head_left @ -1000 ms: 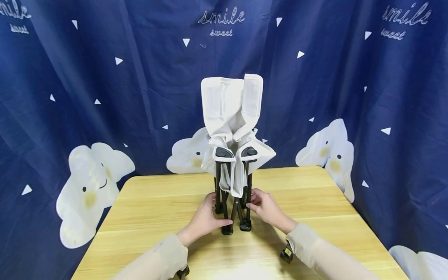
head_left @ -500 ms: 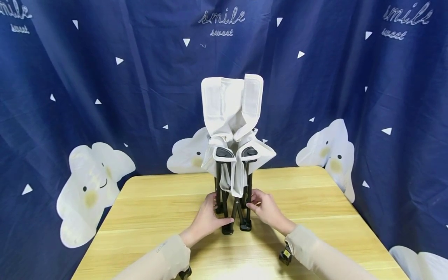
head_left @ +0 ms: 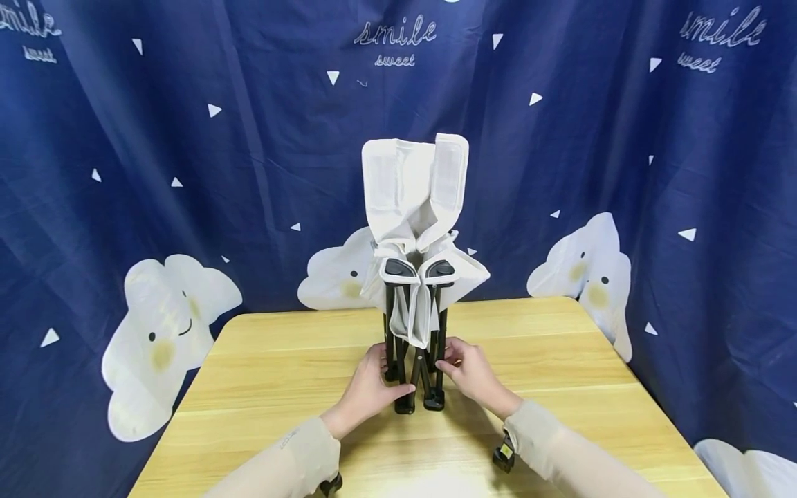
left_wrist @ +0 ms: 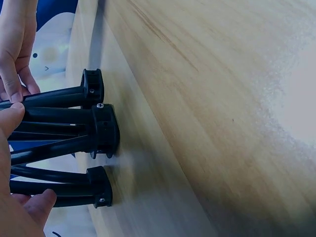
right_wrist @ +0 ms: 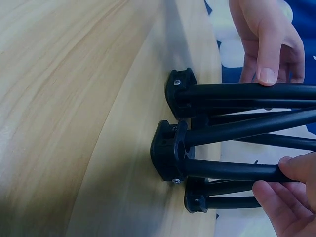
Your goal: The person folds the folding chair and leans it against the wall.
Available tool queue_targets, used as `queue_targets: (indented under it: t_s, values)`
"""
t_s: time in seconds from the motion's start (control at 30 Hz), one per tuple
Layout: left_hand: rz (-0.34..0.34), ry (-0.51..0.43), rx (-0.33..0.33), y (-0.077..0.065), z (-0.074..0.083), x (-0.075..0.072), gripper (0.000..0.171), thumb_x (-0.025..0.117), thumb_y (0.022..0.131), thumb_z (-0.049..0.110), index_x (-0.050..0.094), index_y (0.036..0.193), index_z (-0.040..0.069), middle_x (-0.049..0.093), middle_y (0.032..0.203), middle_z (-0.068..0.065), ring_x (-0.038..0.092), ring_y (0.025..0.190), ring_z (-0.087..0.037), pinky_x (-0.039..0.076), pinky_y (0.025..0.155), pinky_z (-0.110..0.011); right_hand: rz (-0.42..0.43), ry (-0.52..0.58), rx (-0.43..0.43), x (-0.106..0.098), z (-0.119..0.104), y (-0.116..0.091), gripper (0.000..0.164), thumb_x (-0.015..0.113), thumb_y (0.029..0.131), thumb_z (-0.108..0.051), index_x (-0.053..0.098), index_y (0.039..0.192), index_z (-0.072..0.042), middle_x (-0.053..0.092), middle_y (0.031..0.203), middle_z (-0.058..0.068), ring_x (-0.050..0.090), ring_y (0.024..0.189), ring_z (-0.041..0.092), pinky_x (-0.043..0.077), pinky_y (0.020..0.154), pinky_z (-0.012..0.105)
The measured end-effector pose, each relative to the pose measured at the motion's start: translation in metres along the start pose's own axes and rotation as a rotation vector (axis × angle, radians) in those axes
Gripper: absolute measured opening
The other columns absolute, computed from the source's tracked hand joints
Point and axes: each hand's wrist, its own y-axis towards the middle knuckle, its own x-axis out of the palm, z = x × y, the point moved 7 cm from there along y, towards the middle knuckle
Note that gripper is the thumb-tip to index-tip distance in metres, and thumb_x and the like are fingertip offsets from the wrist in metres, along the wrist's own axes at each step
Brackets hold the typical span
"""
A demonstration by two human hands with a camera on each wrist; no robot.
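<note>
A small folding chair with white fabric and black tube legs stands upright and mostly folded on the table, its cloth bunched between the legs. My left hand grips the left-hand legs low down, thumb on a front tube and fingers reaching to the rear one. On the other side, my right hand pinches a right-hand leg between thumb and fingers. Black feet with screws meet the wooden surface in the left wrist view. In the right wrist view, crossed tubes run between both hands.
The pale wooden table has rounded far corners. Close behind it hangs a dark blue curtain printed with white clouds and triangles. Black wrist cameras sit under the sleeve cuffs.
The right-hand legs have shifted slightly left, toward the left-hand ones, and my right hand has moved with them. My left hand keeps nearly the same place and hold.
</note>
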Motion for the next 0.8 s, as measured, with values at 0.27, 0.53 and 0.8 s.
queue_targets:
  t_s: [0.27, 0.53, 0.8]
  values:
    - [0.007, -0.008, -0.003, 0.005, 0.000, 0.001, 0.086, 0.098, 0.078, 0.021, 0.050, 0.144, -0.005, 0.067, 0.132, -0.022, 0.072, 0.118, -0.038, 0.061, 0.103, -0.054, 0.008, 0.016, -0.006, 0.002, 0.000, 0.005, 0.019, 0.080, 0.090, 0.007, 0.072, 0.105, 0.001, 0.074, 0.085, 0.007, 0.074, 0.078, 0.018, 0.063, 0.073, 0.022]
    - [0.019, 0.009, 0.006, 0.010, -0.001, 0.001, 0.088, 0.097, 0.080, 0.021, 0.049, 0.147, -0.007, 0.066, 0.133, -0.024, 0.071, 0.120, -0.039, 0.061, 0.104, -0.051, 0.017, 0.006, -0.002, 0.001, 0.001, 0.011, 0.020, 0.080, 0.091, 0.006, 0.072, 0.109, 0.002, 0.075, 0.086, 0.008, 0.074, 0.078, 0.019, 0.064, 0.074, 0.024]
    - [0.020, 0.021, 0.020, 0.015, -0.002, -0.001, 0.089, 0.097, 0.081, 0.021, 0.047, 0.148, -0.009, 0.064, 0.137, -0.027, 0.071, 0.122, -0.042, 0.060, 0.105, -0.053, 0.036, 0.005, 0.005, 0.002, 0.001, 0.016, 0.026, 0.080, 0.090, 0.008, 0.072, 0.115, 0.006, 0.076, 0.086, 0.010, 0.074, 0.078, 0.022, 0.065, 0.074, 0.026]
